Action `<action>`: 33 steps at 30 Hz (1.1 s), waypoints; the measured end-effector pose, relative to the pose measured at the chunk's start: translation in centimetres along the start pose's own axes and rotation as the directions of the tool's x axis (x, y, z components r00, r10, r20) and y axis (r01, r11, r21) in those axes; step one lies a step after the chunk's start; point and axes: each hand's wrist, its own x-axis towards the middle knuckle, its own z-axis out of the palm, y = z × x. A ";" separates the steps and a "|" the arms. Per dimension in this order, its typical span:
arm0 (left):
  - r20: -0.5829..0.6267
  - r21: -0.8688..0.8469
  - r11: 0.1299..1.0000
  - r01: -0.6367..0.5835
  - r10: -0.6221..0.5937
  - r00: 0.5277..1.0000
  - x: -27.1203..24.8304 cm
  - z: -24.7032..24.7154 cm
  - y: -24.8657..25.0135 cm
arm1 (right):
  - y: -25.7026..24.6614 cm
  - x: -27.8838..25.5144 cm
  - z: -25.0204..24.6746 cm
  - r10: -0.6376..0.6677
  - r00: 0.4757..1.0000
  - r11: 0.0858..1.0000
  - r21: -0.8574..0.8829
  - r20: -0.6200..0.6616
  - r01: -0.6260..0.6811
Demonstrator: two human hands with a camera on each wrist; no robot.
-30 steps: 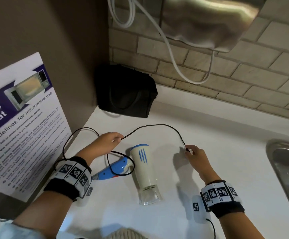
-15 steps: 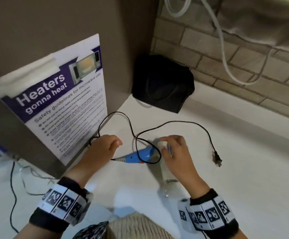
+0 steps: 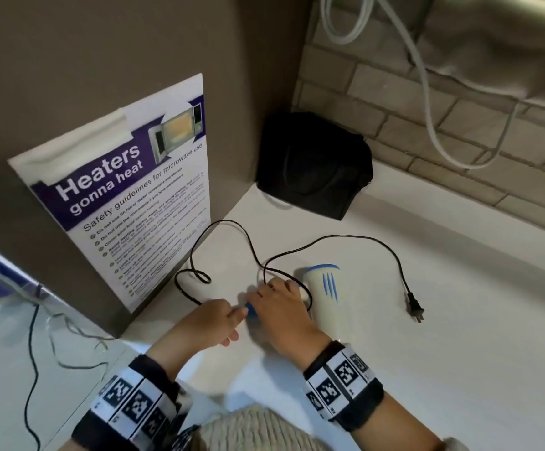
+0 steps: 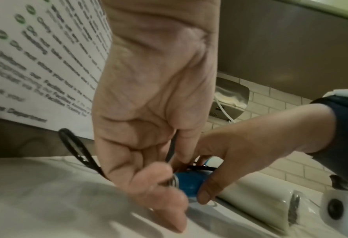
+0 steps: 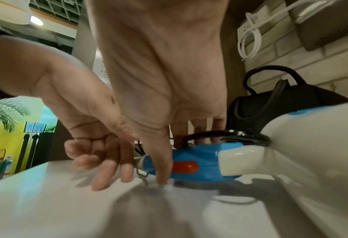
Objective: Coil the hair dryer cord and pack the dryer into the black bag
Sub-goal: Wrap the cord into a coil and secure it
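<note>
While the hair dryer [image 3: 324,299] lay on the white counter [image 3: 443,369], the right hand [image 3: 282,309] grasped its blue handle [image 5: 193,158], thumb on one side and fingers [image 5: 217,127] on the other. The left hand [image 3: 211,323] hovered just beside the handle's end, fingers [image 5: 105,169] loosely curled, grasping nothing. The cord [image 3: 339,237] trailed loose to its plug [image 3: 414,309]. The black bag [image 3: 313,164] stood in the corner.

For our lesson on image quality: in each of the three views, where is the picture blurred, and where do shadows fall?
Head view: sharp; the hands' shadow falls on the white countertop. Left wrist view: the left hand's fingertips are smeared, and the white printed poster is soft. Right wrist view: the blue dryer handle is fairly clear, the near counter blurred, with shadow beneath.
</note>
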 end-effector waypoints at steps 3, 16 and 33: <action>0.057 -0.109 0.993 -0.051 0.058 0.997 0.3 0.4 0.6 | 1.0 -0.2 -0.4 0.025 0.999 1.000 0.012 -0.025 -0.024; -0.402 -0.718 0.499 -0.485 0.270 0.875 -1.4 -3.8 10.1 | 5.3 -4.1 -3.2 0.168 0.968 0.921 0.379 -0.187 -0.086; -0.339 -0.615 0.562 -0.552 0.444 0.830 -2.0 -4.0 14.2 | 4.0 -4.1 -4.0 0.100 0.948 0.923 0.383 -0.302 0.025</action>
